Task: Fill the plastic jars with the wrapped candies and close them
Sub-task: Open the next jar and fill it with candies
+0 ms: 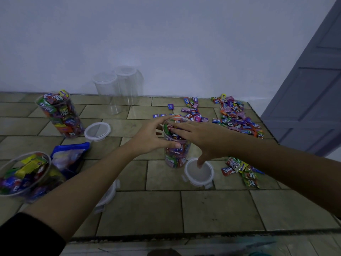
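Observation:
A clear plastic jar (176, 156) full of wrapped candies stands upright in the middle of the tiled counter. My left hand (150, 138) grips its left side near the rim. My right hand (199, 138) lies flat over the jar's mouth, fingers spread on the top candies, thumb hanging down over a white lid (199, 172) that lies beside the jar. Loose wrapped candies (236, 117) are heaped at the back right, and a smaller pile (243, 170) lies right of the lid. Two empty jars (116, 89) stand by the wall.
A filled jar (60, 115) without a lid stands at the back left, another filled jar (24, 174) at the near left. A lid (97, 131) and a blue candy bag (69, 157) lie between them. Another lid (108, 196) shows under my left forearm. A grey door (310, 98) is on the right.

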